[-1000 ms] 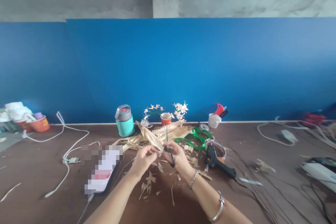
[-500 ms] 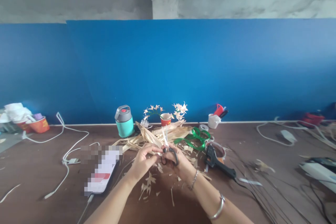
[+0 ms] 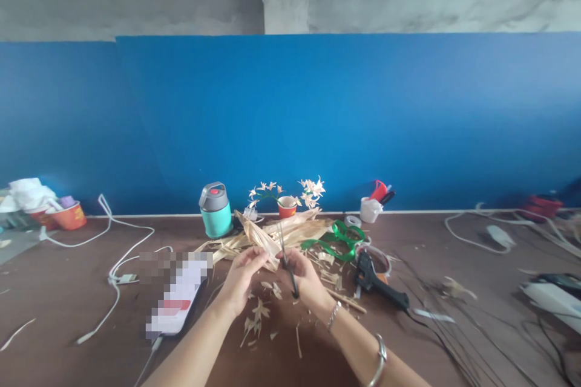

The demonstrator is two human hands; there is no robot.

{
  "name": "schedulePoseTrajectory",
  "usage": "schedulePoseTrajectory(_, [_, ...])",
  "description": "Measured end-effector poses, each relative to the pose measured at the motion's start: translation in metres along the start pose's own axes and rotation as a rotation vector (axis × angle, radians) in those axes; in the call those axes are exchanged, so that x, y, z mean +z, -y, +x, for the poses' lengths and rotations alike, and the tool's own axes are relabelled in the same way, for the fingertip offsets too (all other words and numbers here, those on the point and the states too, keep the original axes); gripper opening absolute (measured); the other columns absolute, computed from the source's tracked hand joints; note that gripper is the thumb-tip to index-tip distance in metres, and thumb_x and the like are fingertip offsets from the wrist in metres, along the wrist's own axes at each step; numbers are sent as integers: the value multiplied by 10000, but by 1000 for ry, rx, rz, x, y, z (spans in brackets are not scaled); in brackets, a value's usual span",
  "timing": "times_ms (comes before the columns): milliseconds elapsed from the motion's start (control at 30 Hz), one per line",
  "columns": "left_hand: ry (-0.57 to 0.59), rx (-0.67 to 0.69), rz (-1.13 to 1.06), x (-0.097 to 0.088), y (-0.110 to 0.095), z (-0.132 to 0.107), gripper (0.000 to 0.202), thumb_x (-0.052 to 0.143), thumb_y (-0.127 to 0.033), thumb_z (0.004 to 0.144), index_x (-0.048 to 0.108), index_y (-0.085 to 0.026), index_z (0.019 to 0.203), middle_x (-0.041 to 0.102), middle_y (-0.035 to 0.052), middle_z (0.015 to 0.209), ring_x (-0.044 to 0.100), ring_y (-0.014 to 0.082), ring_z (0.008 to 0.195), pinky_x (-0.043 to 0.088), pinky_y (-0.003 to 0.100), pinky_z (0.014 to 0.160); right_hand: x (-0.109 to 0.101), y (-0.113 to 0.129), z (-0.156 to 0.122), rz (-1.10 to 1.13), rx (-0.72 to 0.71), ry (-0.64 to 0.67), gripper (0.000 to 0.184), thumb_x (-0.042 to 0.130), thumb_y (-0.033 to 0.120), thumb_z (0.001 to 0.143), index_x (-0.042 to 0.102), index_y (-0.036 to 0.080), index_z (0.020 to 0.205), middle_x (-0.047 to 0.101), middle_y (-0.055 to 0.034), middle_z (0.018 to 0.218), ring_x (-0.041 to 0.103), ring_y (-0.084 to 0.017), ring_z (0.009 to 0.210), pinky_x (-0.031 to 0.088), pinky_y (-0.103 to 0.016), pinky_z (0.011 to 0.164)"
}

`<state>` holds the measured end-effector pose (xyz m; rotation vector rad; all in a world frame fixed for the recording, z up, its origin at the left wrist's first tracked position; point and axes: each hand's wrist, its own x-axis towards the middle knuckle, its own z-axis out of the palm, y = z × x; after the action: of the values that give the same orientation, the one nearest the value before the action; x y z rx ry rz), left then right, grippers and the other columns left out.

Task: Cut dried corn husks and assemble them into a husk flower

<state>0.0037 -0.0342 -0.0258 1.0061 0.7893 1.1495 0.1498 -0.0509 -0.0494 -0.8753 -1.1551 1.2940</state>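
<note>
My left hand (image 3: 240, 275) pinches a long dried corn husk strip (image 3: 258, 236) that angles up to the left. My right hand (image 3: 306, 278) grips small black-handled scissors (image 3: 285, 257), blades pointing up and meeting the husk just beside my left fingers. Both hands hover over the brown table (image 3: 68, 308) above cut husk scraps (image 3: 258, 314). A silver bracelet and a bangle sit on my right wrist.
Behind my hands lie a husk pile (image 3: 290, 230), green ribbon (image 3: 338, 236), teal flask (image 3: 215, 210), and a red cup with paper flowers (image 3: 287, 199). A black glue gun (image 3: 376, 281) lies right; a blurred-out flat item (image 3: 179, 293) and white cables (image 3: 118, 254) lie left.
The scissors' blades, spread open half a second ago, have come together on the husk. Both hands stayed in nearly the same spot.
</note>
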Motion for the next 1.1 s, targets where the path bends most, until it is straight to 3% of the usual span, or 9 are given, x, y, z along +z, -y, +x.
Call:
schedulePoseTrajectory(267, [30, -10, -124, 2, -1, -1, 125, 675, -247, 674, 591, -158, 648, 617, -24, 658, 549, 100, 564, 417, 216, 575, 6, -8, -6, -149, -47, 80, 259, 715, 212, 664, 558, 169, 866, 510, 48, 636, 416, -82, 561, 339, -204, 530])
schedulePoseTrajectory(500, [76, -38, -172, 7, 4, -3, 133, 657, -240, 667, 553, -162, 640, 619, -5, 672, 568, 134, 623, 420, 245, 611, 8, -8, -6, -99, -60, 114, 273, 732, 216, 646, 577, 166, 865, 581, 14, 718, 494, -110, 632, 388, -226, 600])
schedulePoseTrajectory(1100, [-43, 10, -139, 12, 4, -5, 142, 679, -242, 635, 561, -164, 632, 599, -20, 612, 541, 112, 590, 408, 218, 598, 10, -9, -7, -79, -68, 106, 282, 744, 239, 638, 591, 166, 863, 597, 4, 729, 523, -124, 660, 418, -239, 634])
